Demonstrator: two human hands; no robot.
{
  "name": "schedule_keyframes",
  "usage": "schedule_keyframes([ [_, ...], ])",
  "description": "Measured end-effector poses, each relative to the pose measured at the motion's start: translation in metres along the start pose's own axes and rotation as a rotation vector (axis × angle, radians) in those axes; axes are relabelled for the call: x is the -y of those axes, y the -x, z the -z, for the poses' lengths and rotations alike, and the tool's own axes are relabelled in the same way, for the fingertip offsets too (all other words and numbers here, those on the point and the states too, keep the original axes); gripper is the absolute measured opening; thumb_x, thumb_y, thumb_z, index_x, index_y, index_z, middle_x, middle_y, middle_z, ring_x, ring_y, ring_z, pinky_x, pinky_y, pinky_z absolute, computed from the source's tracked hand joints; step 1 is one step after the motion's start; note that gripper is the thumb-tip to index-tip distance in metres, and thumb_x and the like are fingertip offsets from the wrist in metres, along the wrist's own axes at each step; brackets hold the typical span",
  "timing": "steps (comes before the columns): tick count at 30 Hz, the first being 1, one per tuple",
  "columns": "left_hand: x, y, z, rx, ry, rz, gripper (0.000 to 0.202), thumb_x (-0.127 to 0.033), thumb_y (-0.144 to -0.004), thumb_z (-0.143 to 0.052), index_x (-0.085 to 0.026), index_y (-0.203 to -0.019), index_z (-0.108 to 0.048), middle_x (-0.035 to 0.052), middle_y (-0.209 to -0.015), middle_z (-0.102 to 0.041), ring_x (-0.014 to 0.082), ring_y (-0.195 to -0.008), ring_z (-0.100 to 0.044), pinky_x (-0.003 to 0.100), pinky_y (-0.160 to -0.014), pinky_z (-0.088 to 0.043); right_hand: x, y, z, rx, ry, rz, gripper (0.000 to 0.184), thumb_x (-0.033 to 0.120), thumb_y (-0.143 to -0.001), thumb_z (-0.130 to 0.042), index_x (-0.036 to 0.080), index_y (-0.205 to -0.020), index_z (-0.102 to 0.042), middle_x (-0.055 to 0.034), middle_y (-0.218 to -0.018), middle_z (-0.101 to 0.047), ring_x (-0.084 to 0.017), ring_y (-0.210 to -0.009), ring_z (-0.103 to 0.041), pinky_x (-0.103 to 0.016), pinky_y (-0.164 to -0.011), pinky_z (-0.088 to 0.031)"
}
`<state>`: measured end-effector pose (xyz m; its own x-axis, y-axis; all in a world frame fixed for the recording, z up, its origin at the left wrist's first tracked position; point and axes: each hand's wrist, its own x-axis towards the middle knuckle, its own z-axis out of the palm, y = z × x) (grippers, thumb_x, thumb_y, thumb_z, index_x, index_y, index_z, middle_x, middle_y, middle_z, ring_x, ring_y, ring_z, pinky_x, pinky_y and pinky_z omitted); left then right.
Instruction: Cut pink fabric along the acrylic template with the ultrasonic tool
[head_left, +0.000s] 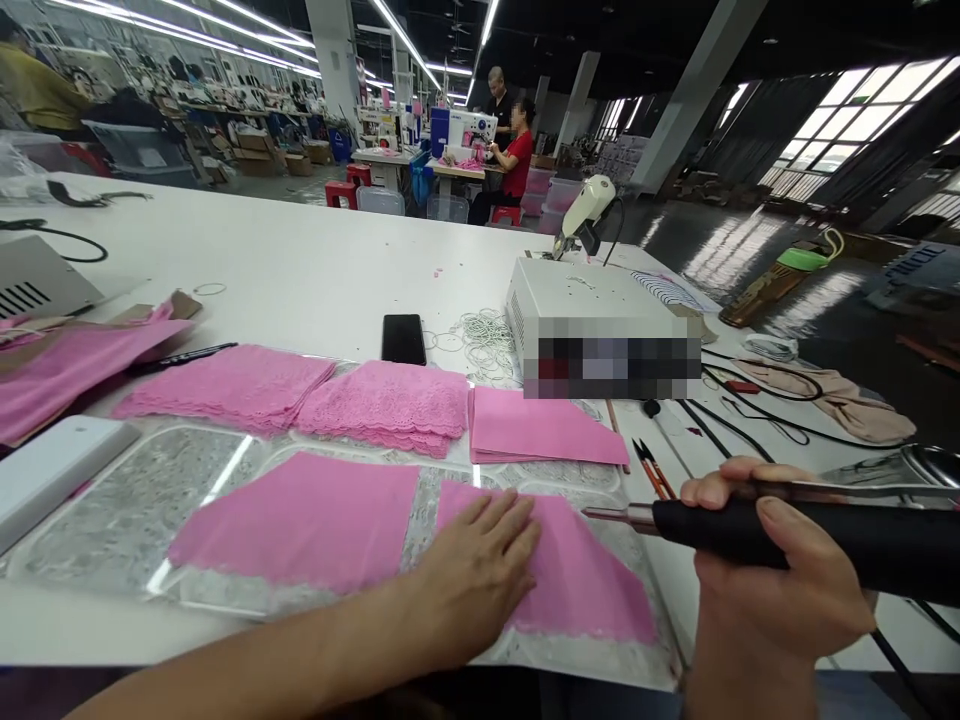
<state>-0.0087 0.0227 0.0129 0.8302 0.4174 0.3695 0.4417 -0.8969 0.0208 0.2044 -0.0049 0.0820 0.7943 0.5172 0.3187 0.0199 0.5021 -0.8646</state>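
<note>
From the left hand (pixel 484 570), one fabric panel (pixel 304 520) is lying at 9 o'clock, phone (pixel 403 340) at 11, box (pixel 592 290) at 1.

— From where does this view look?
— From the person's head, above the tabletop's (pixel 300 260) near edge, facing forward and down.
— How near?
— Close: the left hand (pixel 480 565) and right hand (pixel 787 580) loom large by that edge, while the far edge crosses higher up, the floor (pixel 712 260) beyond.
</note>
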Motion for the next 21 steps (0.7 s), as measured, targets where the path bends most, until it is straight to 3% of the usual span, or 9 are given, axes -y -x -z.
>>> schedule_keyframes([
  [4, -0.009, -0.017, -0.014, 0.059, 0.021, -0.007, 0.047, -0.042, -0.101, -0.042, -0.010, -0.135, -0.052, 0.0149, -0.142, -0.053, 0.0316, -0.131, -0.051, 0.044, -0.105, -0.043, -0.006, 0.002, 0.013, -0.018, -0.058, 0.020, 0.018, 0.026, -0.055, -0.054, 0.020, -0.071, -0.057, 0.0008, -0.071, -0.055, -0.012, -0.050, -0.049, -0.031, -0.048, -0.044],
  [9, -0.014, -0.023, -0.015, 0.119, 0.045, -0.016, 0.048, -0.044, -0.101, -0.040, -0.013, -0.137, -0.051, 0.0141, -0.144, -0.051, 0.0322, -0.132, -0.049, 0.047, -0.107, -0.042, -0.012, 0.004, 0.020, -0.028, -0.102, 0.043, 0.018, 0.025, -0.057, -0.055, 0.019, -0.075, -0.057, 0.0009, -0.074, -0.055, -0.012, -0.051, -0.050, -0.031, -0.050, -0.045],
  [21, -0.010, -0.024, -0.010, 0.150, 0.087, -0.034, 0.047, -0.043, -0.101, -0.042, -0.017, -0.139, -0.049, 0.0116, -0.148, -0.047, 0.0313, -0.136, -0.045, 0.050, -0.110, -0.038, -0.022, 0.006, 0.010, 0.071, -0.169, 0.081, 0.018, 0.023, -0.063, -0.060, 0.018, -0.081, -0.061, -0.0002, -0.077, -0.059, -0.012, -0.052, -0.053, -0.032, -0.052, -0.049],
])
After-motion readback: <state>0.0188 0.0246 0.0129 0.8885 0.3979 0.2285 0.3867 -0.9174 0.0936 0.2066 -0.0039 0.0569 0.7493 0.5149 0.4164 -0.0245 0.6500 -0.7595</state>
